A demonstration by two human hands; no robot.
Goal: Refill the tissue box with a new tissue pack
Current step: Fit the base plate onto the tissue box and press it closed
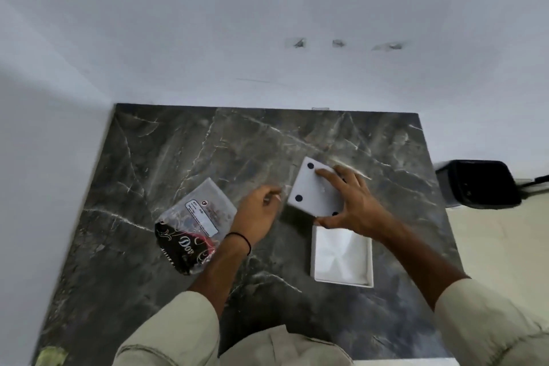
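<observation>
A white square panel with dark round feet (312, 190), the tissue box's bottom piece, lies tilted on the dark marble tabletop (184, 151). My right hand (350, 202) rests on it, fingers spread over its top and thumb at its near edge. Just nearer me sits the open white tissue box (341, 255), its white inside showing. My left hand (258, 211) hovers left of the panel with fingers loosely curled, holding nothing that I can see. A clear and black plastic tissue pack wrapper (193, 229) lies flat to the left, partly under my left wrist.
White walls bound the table at the back and left. A black device (478, 184) with a cable stands off the table's right edge. A yellowish-green scrap (52, 356) lies at the near left corner.
</observation>
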